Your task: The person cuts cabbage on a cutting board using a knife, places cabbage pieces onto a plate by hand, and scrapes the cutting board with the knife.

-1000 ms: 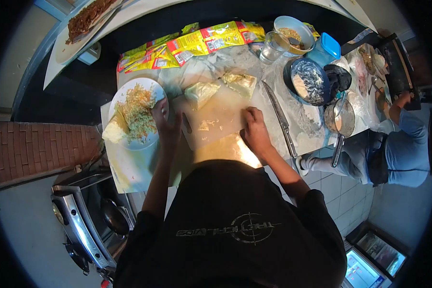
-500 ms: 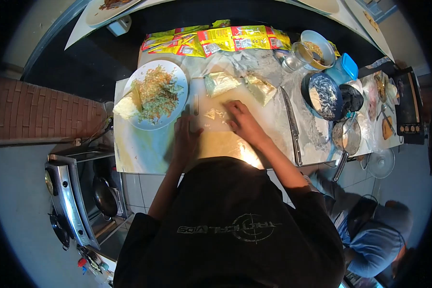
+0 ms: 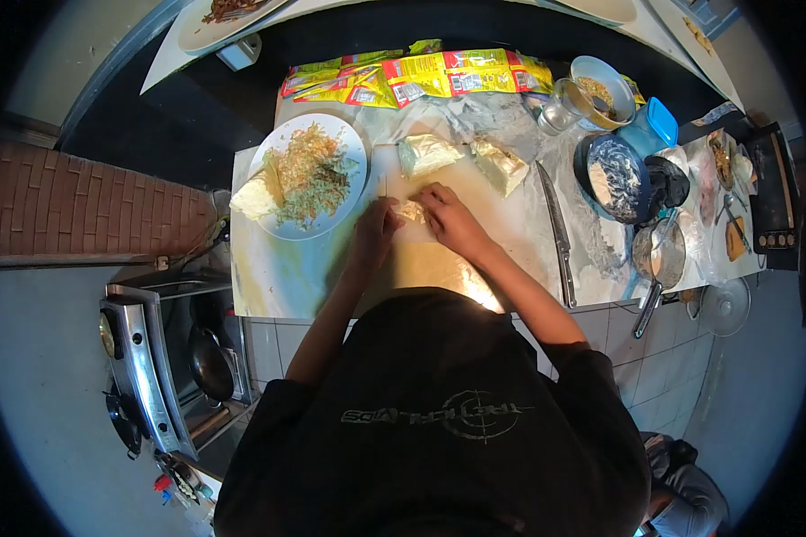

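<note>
On the pale cutting board (image 3: 421, 234) my two hands meet around a small heap of pale cabbage pieces (image 3: 410, 211). The curled fingers of my left hand (image 3: 376, 231) press on the heap's left side. Opposite it, my right hand (image 3: 453, 220) bends its fingers over the right side. Two cabbage wedges, one left (image 3: 430, 156) and one right (image 3: 500, 167), lie just beyond the hands. To the left stands a white plate (image 3: 354, 152) with shredded orange and green vegetables (image 3: 313, 183) and another cabbage piece (image 3: 258, 193) at its edge.
A long knife (image 3: 557, 233) lies right of the board. Beyond it are a dark pan (image 3: 613, 179) with white residue, a saucepan (image 3: 659, 255), a glass (image 3: 561, 109) and a bowl (image 3: 622, 80). Yellow-red packets (image 3: 421, 77) line the back. A person (image 3: 690, 488) is at lower right.
My hands have come closer together, and the loose pieces are now bunched between them. The view has shifted slightly, and the other person has moved lower at the right.
</note>
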Tool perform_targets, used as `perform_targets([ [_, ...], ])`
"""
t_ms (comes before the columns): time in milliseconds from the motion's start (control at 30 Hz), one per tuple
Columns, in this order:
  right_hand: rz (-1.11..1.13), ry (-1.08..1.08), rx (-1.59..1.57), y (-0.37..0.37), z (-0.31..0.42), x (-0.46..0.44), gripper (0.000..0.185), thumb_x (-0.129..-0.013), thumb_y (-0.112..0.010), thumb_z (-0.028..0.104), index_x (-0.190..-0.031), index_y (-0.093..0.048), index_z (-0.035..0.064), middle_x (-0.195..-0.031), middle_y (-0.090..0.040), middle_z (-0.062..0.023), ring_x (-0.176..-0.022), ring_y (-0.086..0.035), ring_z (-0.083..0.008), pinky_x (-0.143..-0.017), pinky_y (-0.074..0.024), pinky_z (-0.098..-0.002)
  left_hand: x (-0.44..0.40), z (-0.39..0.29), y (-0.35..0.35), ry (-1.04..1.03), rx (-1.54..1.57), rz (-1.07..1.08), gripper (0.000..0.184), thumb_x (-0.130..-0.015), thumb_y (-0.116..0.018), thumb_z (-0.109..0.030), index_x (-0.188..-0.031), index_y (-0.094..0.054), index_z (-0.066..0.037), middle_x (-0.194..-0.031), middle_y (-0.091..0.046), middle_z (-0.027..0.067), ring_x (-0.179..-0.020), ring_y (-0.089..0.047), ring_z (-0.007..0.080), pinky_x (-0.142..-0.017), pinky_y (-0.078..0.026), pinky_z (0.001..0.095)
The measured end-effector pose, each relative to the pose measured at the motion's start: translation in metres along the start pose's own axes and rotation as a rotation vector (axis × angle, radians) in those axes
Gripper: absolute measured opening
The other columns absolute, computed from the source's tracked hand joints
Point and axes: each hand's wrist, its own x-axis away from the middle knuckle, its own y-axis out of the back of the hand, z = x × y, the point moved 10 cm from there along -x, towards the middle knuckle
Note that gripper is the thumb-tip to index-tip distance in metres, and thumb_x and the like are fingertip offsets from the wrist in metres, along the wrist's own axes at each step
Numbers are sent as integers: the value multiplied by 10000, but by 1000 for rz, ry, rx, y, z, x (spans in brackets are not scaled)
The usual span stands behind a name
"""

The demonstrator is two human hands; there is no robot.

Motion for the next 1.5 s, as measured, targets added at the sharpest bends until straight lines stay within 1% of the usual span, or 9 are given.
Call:
perform_targets([
  [133, -26, 153, 134, -7, 8, -3, 352, -817, -545, -35, -1158, -612, 26, -1148, -559, -162, -1132, -515, -376, -953, -463, -422, 2, 17, 5, 166, 329, -102, 214, -876, -647, -17, -1084, -599, -31, -932, -639, 92, -816, -627, 189, -737, -511, 324],
  [233, 91, 252, 233, -25, 16, 1, 399, -820, -556, -1, -1213, -605, 50, -1161, -552, -144, -1134, -513, -354, -969, -465, -413, 16, -2, 38, 20, 207, -297, 164, -924, -608, -37, -1087, -602, -29, -972, -650, 76, -836, -626, 158, -757, -509, 309],
  [367, 228, 198, 311, -34, 19, 3, 395, -814, -590, 43, -1207, -623, 66, -1162, -541, -141, -1095, -521, -316, -953, -472, -393, 39, 12, 61, 123, 134, -363, 152, -940, -592, -45, -1092, -603, -34, -966, -644, 73, -836, -619, 149, -762, -503, 302],
  [733, 325, 368, 488, -43, 23, 11, 326, -783, -570, 58, -1100, -643, 42, -1153, -556, -106, -1090, -516, -277, -924, -497, -347, 71, 39, 58, 355, 260, -342, 99, -948, -614, -85, -1038, -641, -54, -852, -642, 27, -798, -596, 102, -744, -487, 275],
  [1133, 377, 443, 676, -52, 21, 15, 209, -759, -571, 62, -949, -633, 4, -1008, -587, -107, -1041, -553, -257, -772, -561, -321, 74, 55, 54, 442, 290, -307, 102, -961, -586, -76, -1037, -640, -35, -841, -599, -3, -757, -523, 63, -701, -445, 239],
  [1233, 205, 328, 446, -31, 18, -9, 124, -780, -593, 38, -880, -654, -4, -932, -628, -133, -940, -610, -264, -736, -555, -358, 75, 61, 59, 381, 411, -355, 122, -979, -578, -124, -1054, -629, -41, -832, -575, -16, -754, -525, 71, -699, -429, 234],
  [1300, 233, -46, 19, -24, -3, -36, 90, -818, -613, 23, -862, -687, -4, -841, -668, -165, -787, -650, -284, -706, -536, -386, 77, 60, 65, 367, 450, -386, 121, -983, -574, -127, -1056, -627, -47, -823, -565, -22, -753, -516, 67, -702, -419, 227],
  [1400, 197, -107, -141, -28, 6, -80, 99, -843, -630, 38, -883, -718, 19, -818, -692, -185, -707, -664, -305, -710, -522, -386, 82, 58, 77, 339, 477, -417, 117, -988, -566, -119, -1056, -625, -45, -824, -564, -16, -761, -514, 65, -711, -420, 224],
  [1500, 106, -38, -181, -48, 7, -128, 167, -833, -601, 16, -940, -729, 34, -888, -704, -186, -763, -679, -286, -722, -528, -376, 85, 57, 85, 347, 472, -423, 116, -990, -556, -108, -1055, -622, -38, -841, -575, -3, -774, -522, 69, -718, -432, 230],
])
